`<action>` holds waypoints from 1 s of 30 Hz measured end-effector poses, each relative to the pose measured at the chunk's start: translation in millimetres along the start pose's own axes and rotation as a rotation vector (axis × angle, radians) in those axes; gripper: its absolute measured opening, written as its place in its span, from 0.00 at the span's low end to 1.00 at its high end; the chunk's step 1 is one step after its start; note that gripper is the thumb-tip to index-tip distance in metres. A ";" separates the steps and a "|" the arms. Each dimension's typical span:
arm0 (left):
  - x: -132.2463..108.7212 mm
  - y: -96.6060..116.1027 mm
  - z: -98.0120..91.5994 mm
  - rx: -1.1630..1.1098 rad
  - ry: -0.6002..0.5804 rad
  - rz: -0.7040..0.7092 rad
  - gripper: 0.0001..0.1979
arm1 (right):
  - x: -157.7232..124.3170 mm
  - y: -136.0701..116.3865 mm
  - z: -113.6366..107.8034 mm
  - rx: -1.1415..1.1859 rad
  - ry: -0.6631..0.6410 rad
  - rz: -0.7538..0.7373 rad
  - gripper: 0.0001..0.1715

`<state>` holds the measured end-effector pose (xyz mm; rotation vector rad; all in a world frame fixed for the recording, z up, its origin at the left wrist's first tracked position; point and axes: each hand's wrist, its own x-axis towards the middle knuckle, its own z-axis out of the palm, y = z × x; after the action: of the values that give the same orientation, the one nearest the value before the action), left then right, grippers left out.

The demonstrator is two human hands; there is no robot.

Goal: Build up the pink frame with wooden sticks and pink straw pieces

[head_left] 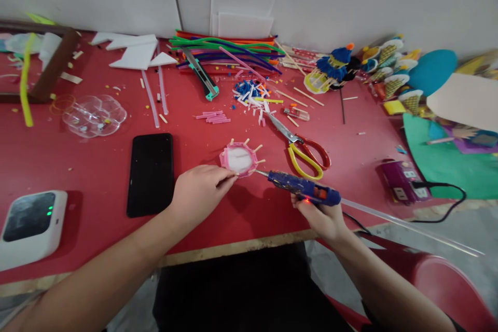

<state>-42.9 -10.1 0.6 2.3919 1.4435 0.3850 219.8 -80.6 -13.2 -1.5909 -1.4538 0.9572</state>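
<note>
A small pink-rimmed craft piece (239,158) with a white middle lies on the red table, short wooden sticks jutting from its far and right rim. My left hand (204,187) is closed in a pinch at its near left edge; whether a stick is also between the fingertips is hidden. My right hand (321,218) is wrapped round a blue glue gun (303,187), whose nozzle tip reaches the near right rim. A red light glows on the gun, and a clear glue stick (412,227) extends from its back.
Scissors (293,140) lie just beyond the glue gun. A black phone (150,174) is left of the craft piece. Farther back are a utility knife (201,75), pink straw pieces (213,116) and pipe cleaners (229,49). A purple box (404,181) with a cable stands right.
</note>
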 end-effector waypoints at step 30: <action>0.0 2.4 -0.3 -0.009 -0.001 -0.013 0.12 | -0.8 1.2 -1.0 0.062 -0.044 -0.046 0.08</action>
<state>-41.1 -11.1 1.9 2.3741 1.4532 0.3855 221.2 -81.5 -13.9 -1.4940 -1.4703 1.0069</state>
